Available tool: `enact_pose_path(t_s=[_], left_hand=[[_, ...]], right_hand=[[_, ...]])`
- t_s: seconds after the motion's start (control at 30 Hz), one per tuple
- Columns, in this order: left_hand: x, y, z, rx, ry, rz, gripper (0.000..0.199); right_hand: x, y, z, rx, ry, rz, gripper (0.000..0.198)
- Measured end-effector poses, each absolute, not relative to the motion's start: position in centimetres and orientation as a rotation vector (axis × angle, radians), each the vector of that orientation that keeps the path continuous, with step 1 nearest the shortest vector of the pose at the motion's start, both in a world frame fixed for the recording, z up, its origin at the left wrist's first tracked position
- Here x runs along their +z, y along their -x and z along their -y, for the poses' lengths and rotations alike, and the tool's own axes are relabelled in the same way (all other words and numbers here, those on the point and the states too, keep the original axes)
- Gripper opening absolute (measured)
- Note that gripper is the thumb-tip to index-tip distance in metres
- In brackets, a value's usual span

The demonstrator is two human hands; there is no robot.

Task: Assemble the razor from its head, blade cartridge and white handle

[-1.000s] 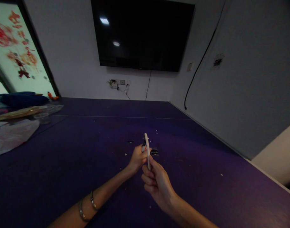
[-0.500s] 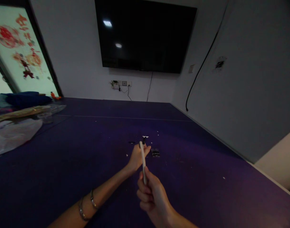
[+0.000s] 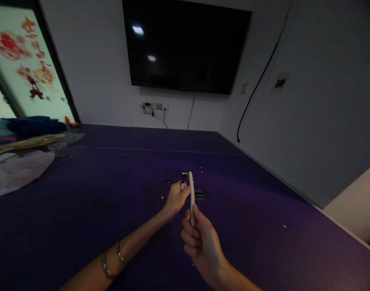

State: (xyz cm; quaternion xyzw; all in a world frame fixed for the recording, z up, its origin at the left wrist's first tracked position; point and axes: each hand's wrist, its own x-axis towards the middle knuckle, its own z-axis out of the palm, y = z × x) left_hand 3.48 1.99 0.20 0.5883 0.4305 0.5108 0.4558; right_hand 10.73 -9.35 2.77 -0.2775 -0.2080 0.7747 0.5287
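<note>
My left hand (image 3: 175, 199) is closed around a small razor (image 3: 183, 182) with a T-shaped, shiny head, a black neck and a pale handle. The head points away from me. In my closed right hand (image 3: 200, 238) is a slim, slightly curved off-white stick (image 3: 191, 188), held upright by its lower end between thumb and fingers. Its upper end stands just right of the razor, in front of a small black pack (image 3: 199, 195) with a clear edge on the purple surface. A thin dark piece (image 3: 168, 181) lies left of the razor.
The wide purple surface (image 3: 112, 182) carries scattered white scraps. Plastic bags (image 3: 21, 171) and a dark blue cloth (image 3: 36, 126) lie at the left. A television (image 3: 188, 46) hangs on the far wall above sockets (image 3: 156, 106). A black cable (image 3: 257, 83) dangles at the right.
My right hand has moved the off-white stick right and slightly up, away from the razor, uncovering the razor's handle. The stick now partly covers the black pack. My left hand stays nearly in place.
</note>
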Motion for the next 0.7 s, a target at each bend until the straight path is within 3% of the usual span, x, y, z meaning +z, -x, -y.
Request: enact_pose_path(t_s=[0.37, 0.5, 0.7], left_hand=[[1.3, -3.3, -1.7, 1.251, -1.362, -1.032, 0.031], [2.1, -3.0, -1.4, 1.058, -1.167, -0.931, 0.031], [4.0, -2.9, -0.3, 0.906, -0.724, -0.767, 0.019]], right_hand=[[1.8, -10.3, 10.3, 1.799, 0.778, 0.584, 0.037], [4.2, -12.7, 6.9, 1.444, 0.783, 0.93, 0.032], [5.5, -19.2, 0.0, 0.496, 1.203, 1.64, 0.034]])
